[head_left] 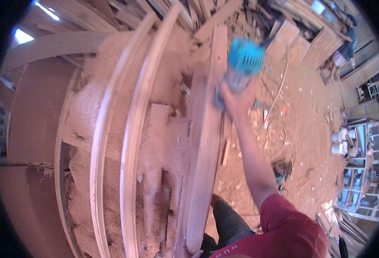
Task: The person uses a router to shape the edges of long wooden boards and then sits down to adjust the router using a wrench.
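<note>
My right hand (237,99) grips a power tool with a bright blue vented top (244,58) and a grey body. The tool rests against the right edge of a long wooden plank (206,142) that runs from the lower middle up toward the top. My right arm in a dark red sleeve comes in from the lower right. My left hand is out of view. Two long curved wooden strips (131,129) lie to the left of the plank on a sawdust-covered bench (86,107).
Sawdust and wood offcuts cover the bench and the reddish floor (301,129). Stacked boards lie at the top. A cable (279,90) trails across the floor. Another small tool (280,170) lies on the floor near white buckets (340,142) and shelving at right.
</note>
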`<state>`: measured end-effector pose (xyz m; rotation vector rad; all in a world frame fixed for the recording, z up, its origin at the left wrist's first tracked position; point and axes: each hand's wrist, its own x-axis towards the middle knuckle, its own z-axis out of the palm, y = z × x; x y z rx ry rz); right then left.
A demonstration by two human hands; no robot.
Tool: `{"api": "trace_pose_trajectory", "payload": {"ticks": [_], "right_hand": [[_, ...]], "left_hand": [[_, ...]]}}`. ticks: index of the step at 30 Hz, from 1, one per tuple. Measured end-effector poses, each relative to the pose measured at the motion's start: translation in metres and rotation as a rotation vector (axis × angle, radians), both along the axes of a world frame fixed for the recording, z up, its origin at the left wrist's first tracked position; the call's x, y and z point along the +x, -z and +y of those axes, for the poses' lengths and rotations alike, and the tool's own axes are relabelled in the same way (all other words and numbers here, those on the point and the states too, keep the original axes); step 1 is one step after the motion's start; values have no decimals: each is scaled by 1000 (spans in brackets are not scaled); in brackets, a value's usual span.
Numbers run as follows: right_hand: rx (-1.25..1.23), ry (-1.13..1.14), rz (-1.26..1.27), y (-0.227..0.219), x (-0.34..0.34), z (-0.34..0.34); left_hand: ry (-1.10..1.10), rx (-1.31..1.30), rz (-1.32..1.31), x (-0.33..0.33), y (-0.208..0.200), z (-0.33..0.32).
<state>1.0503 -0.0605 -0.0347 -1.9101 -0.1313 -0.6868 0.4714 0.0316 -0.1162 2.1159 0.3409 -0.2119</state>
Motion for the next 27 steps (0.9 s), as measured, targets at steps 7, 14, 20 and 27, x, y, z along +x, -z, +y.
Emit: {"api": "trace_pose_trajectory", "payload": {"ticks": [7,14,20,27], "right_hand": [[92,-3,112,-33,-302,1],[70,-8,292,-24,-577,3],[30,-26,284,-23,-756,-16],[36,-25,406,-23,-862,-18]], "left_hand": [[-92,-282,-44,-91,-18,26],[-286,-502,207,-368,-9,16],[-256,-536,265,-432,-3,12],[-314,-652,246,-442,8,17]]}}
